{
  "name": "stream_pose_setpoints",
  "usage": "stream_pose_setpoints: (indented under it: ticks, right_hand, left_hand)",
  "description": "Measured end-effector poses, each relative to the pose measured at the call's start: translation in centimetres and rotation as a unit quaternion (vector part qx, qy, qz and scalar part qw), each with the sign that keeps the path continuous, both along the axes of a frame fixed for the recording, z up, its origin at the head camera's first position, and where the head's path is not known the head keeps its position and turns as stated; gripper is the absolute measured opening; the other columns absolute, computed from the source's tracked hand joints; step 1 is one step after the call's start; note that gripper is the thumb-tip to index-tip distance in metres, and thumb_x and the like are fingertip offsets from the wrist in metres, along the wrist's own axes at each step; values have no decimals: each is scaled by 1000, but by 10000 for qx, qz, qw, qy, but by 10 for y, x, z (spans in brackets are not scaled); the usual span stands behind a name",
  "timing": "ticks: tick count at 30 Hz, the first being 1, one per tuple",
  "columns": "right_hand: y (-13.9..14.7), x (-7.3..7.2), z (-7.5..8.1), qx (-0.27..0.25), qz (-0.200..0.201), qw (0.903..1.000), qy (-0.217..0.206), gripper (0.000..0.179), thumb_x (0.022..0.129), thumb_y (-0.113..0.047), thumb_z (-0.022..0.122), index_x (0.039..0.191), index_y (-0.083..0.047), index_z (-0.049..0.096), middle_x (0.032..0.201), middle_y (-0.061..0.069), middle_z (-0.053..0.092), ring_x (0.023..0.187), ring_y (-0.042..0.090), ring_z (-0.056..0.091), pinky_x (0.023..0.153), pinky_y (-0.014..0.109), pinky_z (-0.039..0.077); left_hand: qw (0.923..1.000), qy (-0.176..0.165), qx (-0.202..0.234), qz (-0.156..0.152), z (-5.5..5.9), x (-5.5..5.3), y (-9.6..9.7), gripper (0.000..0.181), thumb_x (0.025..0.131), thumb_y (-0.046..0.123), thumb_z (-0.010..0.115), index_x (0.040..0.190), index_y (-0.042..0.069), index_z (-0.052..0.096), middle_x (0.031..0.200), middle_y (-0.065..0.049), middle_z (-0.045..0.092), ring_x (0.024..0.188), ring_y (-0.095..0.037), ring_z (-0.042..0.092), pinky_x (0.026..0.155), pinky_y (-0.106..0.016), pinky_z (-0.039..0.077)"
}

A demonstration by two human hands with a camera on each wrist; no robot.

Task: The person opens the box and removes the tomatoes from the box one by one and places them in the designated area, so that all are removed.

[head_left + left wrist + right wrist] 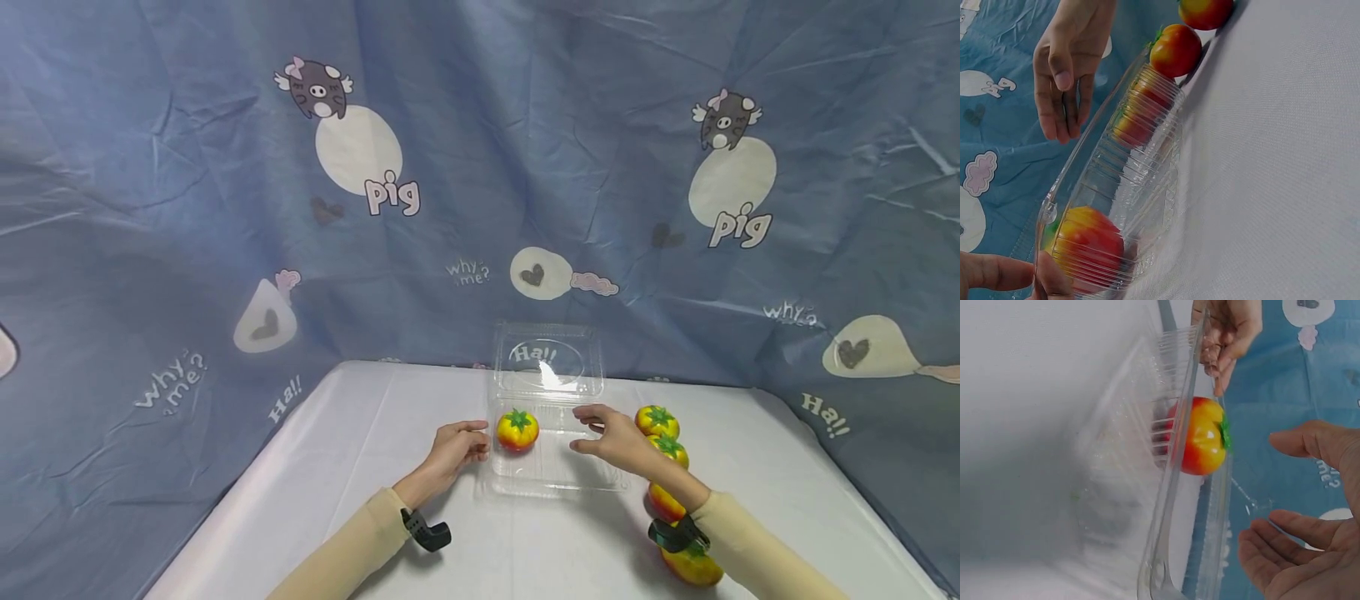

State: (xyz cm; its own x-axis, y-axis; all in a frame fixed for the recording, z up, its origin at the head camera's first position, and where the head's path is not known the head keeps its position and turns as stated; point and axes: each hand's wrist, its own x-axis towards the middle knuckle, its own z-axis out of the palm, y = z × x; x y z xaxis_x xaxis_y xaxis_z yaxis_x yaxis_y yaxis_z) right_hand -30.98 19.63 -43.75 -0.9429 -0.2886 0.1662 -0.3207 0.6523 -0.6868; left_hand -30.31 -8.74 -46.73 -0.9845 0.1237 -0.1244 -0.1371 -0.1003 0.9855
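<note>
A clear plastic clamshell container (551, 483) lies on the table with its lid (525, 379) raised at the back. One red-and-yellow tomato-like fruit (517, 433) with a green leafy top sits in its left part. My left hand (452, 454) pinches the container's left rim, with thumb and finger at the edge in the left wrist view. Above the container's right side is my right hand (618, 442), fingers extended and apart from the thumb. Nothing is between them; the right wrist view shows the palm (1310, 562) bare.
Several similar fruits (657, 422) form a row to the container's right, partly behind the right forearm. A white cloth covers the table (390, 408). Blue printed fabric (480, 125) hangs behind and around it. Both wrists wear dark bands (426, 531).
</note>
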Motion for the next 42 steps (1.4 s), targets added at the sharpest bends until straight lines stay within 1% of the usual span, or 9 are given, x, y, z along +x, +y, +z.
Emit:
stream_pose_setpoints:
  ticks: [3, 11, 17, 21, 24, 27, 30, 35, 42]
  right_hand:
    - [-7, -2, -2, -15, 22, 10000, 46, 55, 76, -20, 79, 122, 2, 59, 121, 20, 62, 114, 38, 60, 98, 46, 49]
    - [-23, -8, -6, -158, 224, 9995, 130, 53, 76, -17, 79, 121, 4, 60, 120, 22, 62, 112, 39, 60, 98, 48, 49]
    - [-34, -15, -12, -180, 240, 9994, 192, 52, 75, -15, 79, 120, 4, 61, 120, 20, 63, 110, 37, 61, 97, 47, 50]
    - [-39, -19, -15, -216, 202, 9995, 130, 52, 75, -13, 78, 120, 5, 60, 121, 23, 62, 111, 38, 61, 98, 47, 49]
    - [-42, -23, -17, -251, 154, 9995, 95, 51, 76, -12, 77, 121, 6, 60, 122, 23, 62, 112, 38, 60, 99, 47, 48]
    - [-46, -25, -18, -309, 149, 9994, 59, 51, 76, -11, 77, 120, 6, 60, 121, 24, 62, 111, 38, 60, 99, 48, 48]
    - [-50, -28, -20, -272, 193, 9994, 97, 52, 74, -10, 78, 120, 8, 60, 120, 25, 63, 110, 39, 61, 98, 48, 48]
    - [-56, -32, -25, -261, 202, 9995, 26, 56, 74, -11, 78, 122, 9, 58, 121, 24, 62, 111, 38, 60, 99, 48, 48]
    - [-61, -38, -25, -371, 156, 9992, 37, 55, 72, -12, 77, 121, 7, 60, 123, 24, 62, 112, 39, 60, 99, 48, 48]
  left_hand:
    - [10000, -28, 6, 3, 0, 0, 0, 46, 84, -1, 58, 126, -16, 50, 85, -13, 63, 70, -13, 59, 67, -24, 55]
    - [10000, -34, 31, 35, 0, 0, 0, 45, 84, -1, 58, 126, -16, 50, 83, -12, 63, 69, -13, 58, 66, -23, 55]
    - [10000, -77, 17, 39, 1, 1, 1, 45, 85, -1, 58, 126, -16, 50, 87, -15, 63, 70, -13, 59, 67, -24, 55]
    - [9999, -106, -27, 21, -9, -7, 0, 45, 84, -1, 59, 126, -15, 51, 87, -16, 64, 69, -14, 59, 67, -24, 55]
    - [9999, -98, -16, 34, -20, -16, 0, 45, 84, 0, 60, 126, -14, 52, 85, -13, 63, 69, -13, 59, 65, -24, 55]
    - [9999, -85, 19, 92, -28, -22, 0, 45, 83, 1, 61, 125, -13, 53, 83, -10, 63, 68, -13, 58, 63, -23, 54]
    - [9999, -48, 14, 146, -30, -23, -1, 45, 83, 1, 61, 125, -12, 53, 81, -8, 62, 67, -12, 58, 61, -21, 53]
    - [9998, -12, 40, 184, -29, -21, 0, 44, 81, 0, 61, 123, -13, 54, 80, -9, 62, 66, -12, 58, 60, -20, 53]
    - [9998, -33, 55, 171, -29, -21, 1, 45, 82, 0, 60, 124, -13, 53, 81, -10, 62, 67, -12, 58, 61, -21, 53]
